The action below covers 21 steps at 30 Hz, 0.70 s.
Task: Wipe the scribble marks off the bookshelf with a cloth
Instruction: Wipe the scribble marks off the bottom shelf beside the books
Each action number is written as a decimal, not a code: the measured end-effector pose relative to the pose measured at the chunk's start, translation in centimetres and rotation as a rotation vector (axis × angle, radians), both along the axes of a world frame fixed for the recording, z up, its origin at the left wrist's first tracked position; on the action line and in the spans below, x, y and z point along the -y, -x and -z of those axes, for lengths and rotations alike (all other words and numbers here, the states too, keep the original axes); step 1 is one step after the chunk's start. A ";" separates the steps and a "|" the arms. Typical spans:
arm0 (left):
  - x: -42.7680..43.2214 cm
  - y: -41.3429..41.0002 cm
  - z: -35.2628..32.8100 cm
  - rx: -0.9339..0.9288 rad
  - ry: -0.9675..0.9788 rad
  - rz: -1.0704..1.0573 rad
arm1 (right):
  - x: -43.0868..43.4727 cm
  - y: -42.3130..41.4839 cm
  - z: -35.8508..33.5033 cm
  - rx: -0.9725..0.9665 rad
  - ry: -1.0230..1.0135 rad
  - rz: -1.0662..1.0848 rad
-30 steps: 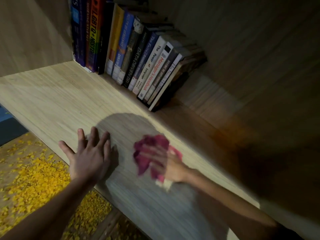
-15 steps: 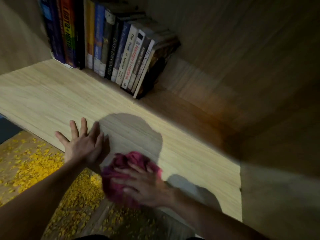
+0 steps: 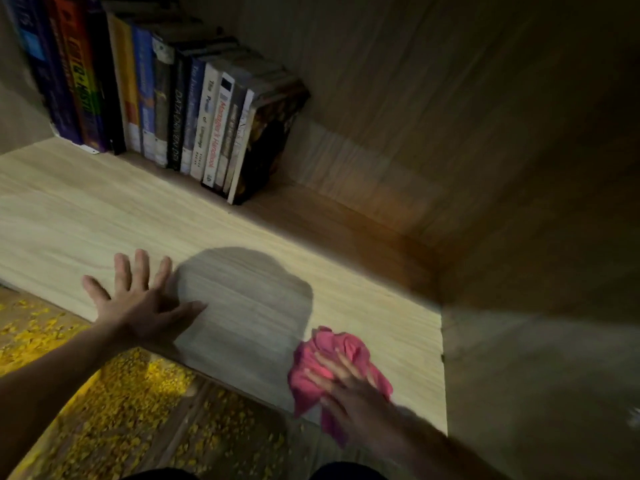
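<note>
A crumpled pink cloth [image 3: 332,358] lies on the light wooden shelf board [image 3: 104,216] near its front right edge. My right hand [image 3: 349,393] presses flat on the cloth, fingers spread and straight. My left hand [image 3: 138,306] rests palm-down on the shelf near the front edge, fingers spread, holding nothing. A dark round shadow falls on the board between the two hands. No scribble marks can be made out on the board in this blurred frame.
A row of several upright books [image 3: 166,109] stands at the back left of the shelf. The shelf's wooden back wall [image 3: 398,98] and right side wall [image 3: 536,341] close the compartment. Below the front edge is a floor with yellow specks [image 3: 104,410].
My right hand has swept the cloth from the front middle of the board over to the right. My left hand has stayed flat on the shelf.
</note>
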State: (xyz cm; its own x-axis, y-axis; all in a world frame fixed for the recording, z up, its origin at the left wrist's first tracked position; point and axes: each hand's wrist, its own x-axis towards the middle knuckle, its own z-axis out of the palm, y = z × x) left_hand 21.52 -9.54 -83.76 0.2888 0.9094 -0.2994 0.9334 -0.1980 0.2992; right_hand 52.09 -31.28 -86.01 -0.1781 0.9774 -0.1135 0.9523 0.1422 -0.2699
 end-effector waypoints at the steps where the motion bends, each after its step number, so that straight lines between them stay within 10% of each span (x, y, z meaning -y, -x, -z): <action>1: 0.5 -1.2 -0.4 0.029 -0.014 0.047 | 0.8 -1.9 0.0 -0.006 0.012 0.045; 9: 3.5 -15.2 0.2 0.065 -0.113 0.346 | -3.0 -8.1 -1.0 0.043 0.008 0.835; 21: 3.3 -16.9 3.0 0.025 -0.224 0.286 | -6.1 -11.5 -0.2 0.087 0.011 1.136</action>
State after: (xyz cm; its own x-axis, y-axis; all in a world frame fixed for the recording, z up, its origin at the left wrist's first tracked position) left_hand 38.42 -12.83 -86.76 0.5453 0.8332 -0.0914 0.8240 -0.5129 0.2406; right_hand 63.55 -25.21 -85.80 0.8187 0.5669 -0.0913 0.5441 -0.8167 -0.1922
